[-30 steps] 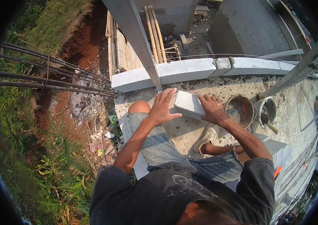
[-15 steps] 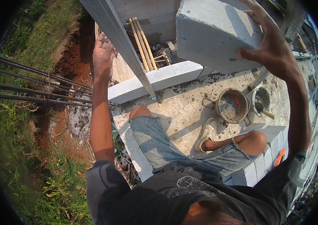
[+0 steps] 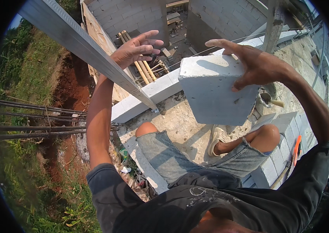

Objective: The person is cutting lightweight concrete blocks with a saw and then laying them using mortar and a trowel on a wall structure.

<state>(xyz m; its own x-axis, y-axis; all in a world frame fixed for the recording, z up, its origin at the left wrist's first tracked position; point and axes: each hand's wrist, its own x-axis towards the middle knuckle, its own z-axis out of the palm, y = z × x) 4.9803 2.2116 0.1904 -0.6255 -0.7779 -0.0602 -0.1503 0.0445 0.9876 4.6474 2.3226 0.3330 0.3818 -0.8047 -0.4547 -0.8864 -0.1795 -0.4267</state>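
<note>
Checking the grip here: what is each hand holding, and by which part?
Right hand grips the pale grey concrete block by its upper right edge. Left hand is open, holding nothing.

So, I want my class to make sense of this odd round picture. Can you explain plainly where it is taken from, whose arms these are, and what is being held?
The picture comes from a wide fisheye camera worn on a person's head, looking down. That is why straight edges bend near the rim. There is no machine: the arms are the wearer's own.

The right hand grips a grey block by its top edge and holds it up in the air. The left hand is open and empty, raised beside a slanting metal rail.

Below, the person sits with bent knees on a rough concrete surface, wearing denim shorts. A row of pale blocks runs along the edge. Rusty steel bars stick out at the left, above grass and red soil. An orange-handled tool lies at the right.
</note>
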